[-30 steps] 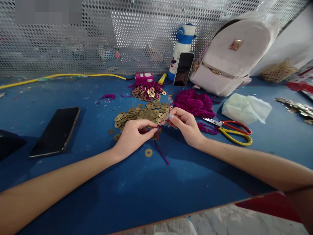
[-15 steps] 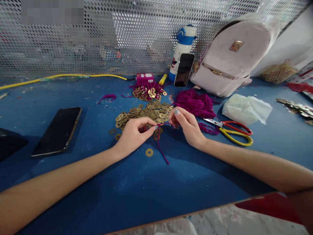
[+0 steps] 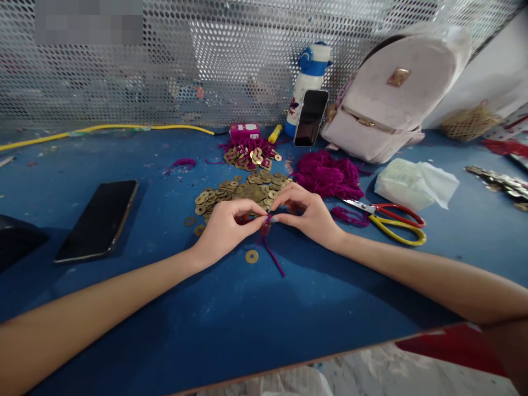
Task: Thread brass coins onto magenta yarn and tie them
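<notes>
My left hand (image 3: 225,225) and my right hand (image 3: 309,214) meet fingertip to fingertip over the blue table (image 3: 247,313). Both pinch a magenta cord (image 3: 270,247) whose loose end trails toward me. Behind the hands lies a pile of brass coins with holes (image 3: 243,192). A single coin (image 3: 251,256) rests just below the hands. A heap of magenta cords (image 3: 328,176) sits right of the pile, and a bundle of strung coins (image 3: 249,155) lies farther back.
Red-and-yellow scissors (image 3: 391,220) lie to the right. One black phone (image 3: 97,220) lies at left; another (image 3: 311,118) leans on a bottle (image 3: 309,77). A pale backpack (image 3: 396,93), white wrapping (image 3: 416,181) and a yellow cable (image 3: 111,129) line the back by the perforated screen.
My right hand has come down and left from a raised pull, so its fingertips now touch the left hand's at the cord. The left hand stayed in place.
</notes>
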The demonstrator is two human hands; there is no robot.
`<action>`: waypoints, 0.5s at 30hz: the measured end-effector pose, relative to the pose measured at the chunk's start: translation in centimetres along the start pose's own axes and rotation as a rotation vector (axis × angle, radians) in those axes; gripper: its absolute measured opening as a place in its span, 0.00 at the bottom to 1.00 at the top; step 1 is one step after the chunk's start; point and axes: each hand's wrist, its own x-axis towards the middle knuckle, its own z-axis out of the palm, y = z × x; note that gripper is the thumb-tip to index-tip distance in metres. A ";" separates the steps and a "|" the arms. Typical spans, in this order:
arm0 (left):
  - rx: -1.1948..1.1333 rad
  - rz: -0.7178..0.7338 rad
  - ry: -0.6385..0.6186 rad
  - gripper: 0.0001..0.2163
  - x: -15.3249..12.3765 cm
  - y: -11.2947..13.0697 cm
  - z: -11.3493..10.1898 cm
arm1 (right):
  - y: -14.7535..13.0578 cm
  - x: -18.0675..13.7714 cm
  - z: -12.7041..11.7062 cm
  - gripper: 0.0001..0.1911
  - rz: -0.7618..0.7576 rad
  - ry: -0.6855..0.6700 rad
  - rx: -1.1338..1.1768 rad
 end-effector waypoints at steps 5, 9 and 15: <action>-0.033 -0.020 -0.017 0.04 0.0 0.1 -0.1 | -0.2 0.0 0.0 0.11 -0.020 -0.037 0.007; -0.006 0.006 -0.009 0.05 0.1 0.0 -0.1 | -0.1 0.1 0.0 0.12 0.004 -0.101 0.066; -0.003 0.003 -0.009 0.08 0.3 -0.2 -0.2 | 0.1 0.3 0.0 0.13 0.133 -0.131 0.257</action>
